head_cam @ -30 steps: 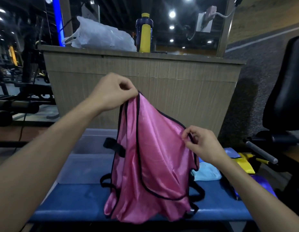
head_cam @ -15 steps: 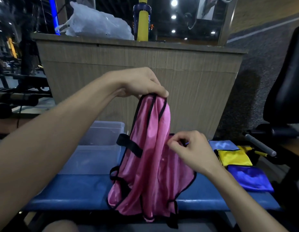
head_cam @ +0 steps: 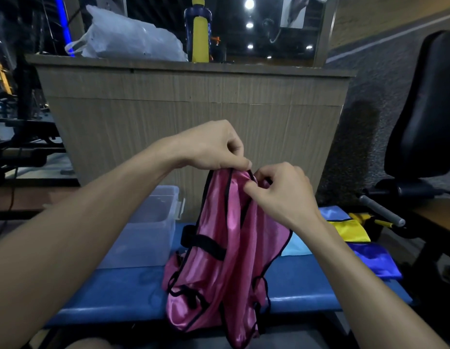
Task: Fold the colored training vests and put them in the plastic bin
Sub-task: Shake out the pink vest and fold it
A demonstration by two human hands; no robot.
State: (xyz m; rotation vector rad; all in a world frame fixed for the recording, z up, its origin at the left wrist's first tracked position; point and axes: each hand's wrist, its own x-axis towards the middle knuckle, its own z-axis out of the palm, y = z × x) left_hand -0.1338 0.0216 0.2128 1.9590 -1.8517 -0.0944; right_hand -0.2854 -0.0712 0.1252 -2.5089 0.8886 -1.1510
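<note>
1. Head view, against the earlier frames: both hands have come together at the top of the pink vest [head_cam: 226, 250]; a second ago they were spread apart, holding the shoulders wide, and the right hand has since risen from lower down the cloth to meet the left.
2. Left hand [head_cam: 214, 147] pinches the top edge of the pink vest between thumb and curled fingers.
3. Right hand [head_cam: 282, 192] is just beside it, almost touching, with its fingers curled round the same top edge and its black trim.
4. From the two hands the pink vest hangs bunched and narrow, its lower end draped over the near edge of the blue bench [head_cam: 113, 290].
5. On the bench, left of the pink vest, stands the clear plastic bin [head_cam: 153, 222]; I cannot tell whether anything lies in it.
6. On the bench to the right of the pink vest lie a light blue cloth [head_cam: 295, 246], a yellow vest [head_cam: 350, 231] and a dark blue vest [head_cam: 375, 260], flat and folded, apart from the bin.
7. Behind the bench rises a wooden counter [head_cam: 193, 114], with a white plastic bag [head_cam: 128, 41] and a yellow-and-blue bottle [head_cam: 198, 31] on top.
8. Right of the bench stands a black seat [head_cam: 425, 109].
</note>
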